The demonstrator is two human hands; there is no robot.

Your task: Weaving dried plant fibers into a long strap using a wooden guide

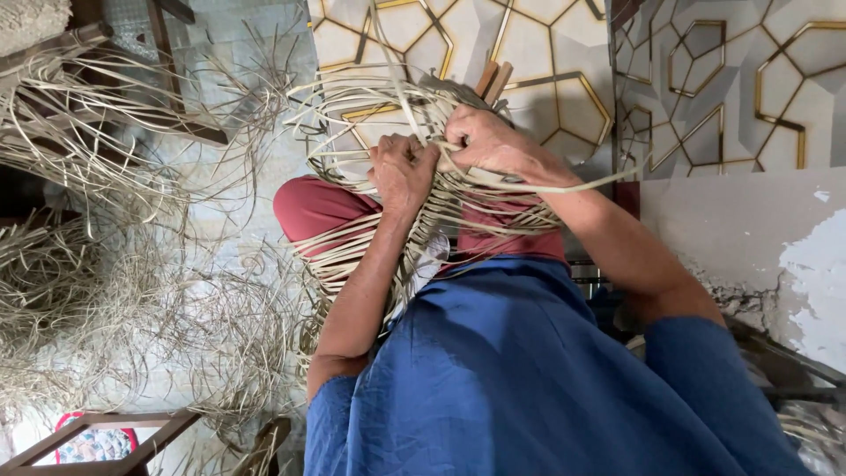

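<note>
While both bare hands work close together near the top centre of the head view, the item in hand is a loosely woven mass of pale, flat cane strips (pixel 423 132), part-formed and curved, resting over the person's knees.

Left hand (pixel 401 172): curled into a near fist, knuckles up, fingers closed around several of the pale strips where they cross; the forearm runs down towards the blue cloth sleeve (pixel 339 414).

Right hand (pixel 480 137): just beside the left, almost touching it, fingers bent and closed on strips at the upper edge of the weave; one long strip trails away from under it to the right. (The fingertips themselves are hidden in the weave, so the exact pinch cannot be told.)

Woven cane piece: sits between the hands and the lap, its strips looping out above and to the left, lying over the dull red trouser cloth (pixel 308 207) of the knees. Two short brown wooden sticks (pixel 493 79) show just above it, beside the right hand.

Surroundings: loose heaps of thin pale cane strands (pixel 106 291) spread over the floor at the left; a dark wooden chair frame (pixel 167 79) stands among them at the upper left; a second wooden frame with a patterned cushion (pixel 97 441) shows at the lower left corner. White tiles with gold hexagon lines (pixel 546 53) lie beyond the hands. A patchy plastered wall surface (pixel 749 238) fills the right side.
</note>
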